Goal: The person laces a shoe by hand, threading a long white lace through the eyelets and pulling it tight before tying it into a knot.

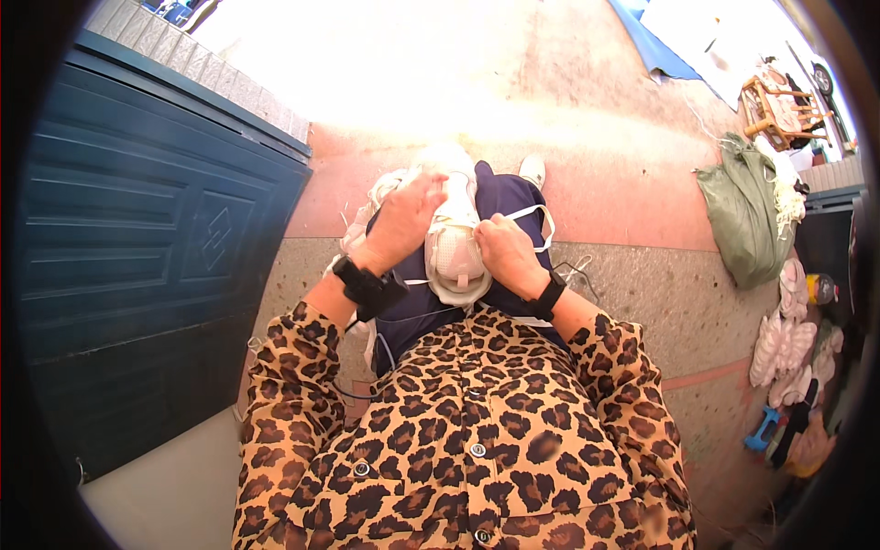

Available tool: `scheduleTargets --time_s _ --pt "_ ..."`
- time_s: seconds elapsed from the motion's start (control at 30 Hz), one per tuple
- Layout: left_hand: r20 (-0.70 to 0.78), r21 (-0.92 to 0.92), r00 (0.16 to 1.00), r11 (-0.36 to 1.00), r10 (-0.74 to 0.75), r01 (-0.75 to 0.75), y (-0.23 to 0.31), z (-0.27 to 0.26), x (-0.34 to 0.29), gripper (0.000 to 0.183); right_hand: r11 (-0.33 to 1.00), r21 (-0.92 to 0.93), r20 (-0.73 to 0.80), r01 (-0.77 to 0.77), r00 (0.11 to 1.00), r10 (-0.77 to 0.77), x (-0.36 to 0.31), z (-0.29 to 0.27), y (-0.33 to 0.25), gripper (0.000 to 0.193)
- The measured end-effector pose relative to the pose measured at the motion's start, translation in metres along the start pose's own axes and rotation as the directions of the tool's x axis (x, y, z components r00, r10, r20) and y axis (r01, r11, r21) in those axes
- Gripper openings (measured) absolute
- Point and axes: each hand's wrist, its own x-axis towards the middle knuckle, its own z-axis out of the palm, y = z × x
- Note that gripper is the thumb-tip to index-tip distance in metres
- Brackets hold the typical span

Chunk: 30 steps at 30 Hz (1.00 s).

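A pale shoe (456,254) with a mesh panel and a small pinkish tab lies across my lap, its near end toward my body. My right hand (507,249) is closed in a pinch at the shoe's right edge. Over the shoe's upper left side is my left hand (403,218), fingers apart and loosely bent; glare washes out the tips, and no held thing shows there. A white strap (548,227) loops out beyond my right hand. More whitish pieces (356,236) rest beside my left wrist. Both wrists wear black bands.
A dark blue panelled door (156,220) stands close on my left. To the right are a green sack (744,215), bundles of pale pieces (782,348), a blue tool-like object (761,428) and a wooden chair (779,112). A blue sheet (653,41) lies farther off.
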Motion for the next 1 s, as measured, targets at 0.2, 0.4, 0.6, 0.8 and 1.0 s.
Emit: scheduleTargets --time_s 0.2,0.4,0.6,0.8,1.0 --pt "0.133 0.029 0.984 0.993 -0.115 0.113 -0.030 0.033 -0.019 0.016 0.970 -0.242 0.002 0.016 1.000 -0.016 0.006 0.004 -0.008 0.010" --pt "0.146 0.018 0.944 0.955 -0.295 0.296 -0.028 0.038 -0.021 0.014 0.865 0.280 0.260 -0.415 0.901 0.348 0.014 0.009 0.008 0.021" --pt "0.229 -0.276 0.842 0.797 -0.488 0.537 -0.020 0.039 -0.021 0.014 0.542 0.528 0.433 -0.654 0.756 0.491 0.017 0.011 0.007 0.018" --pt "0.230 -0.441 0.851 0.728 -0.473 0.524 -0.035 0.041 -0.024 0.015 0.795 0.474 0.224 -0.380 0.925 0.308 0.009 0.011 0.008 0.014" --pt "0.185 -0.500 0.877 0.725 -0.444 0.473 -0.037 0.048 -0.020 0.011 0.899 0.356 0.091 -0.257 0.966 0.240 0.016 0.016 0.001 0.017"
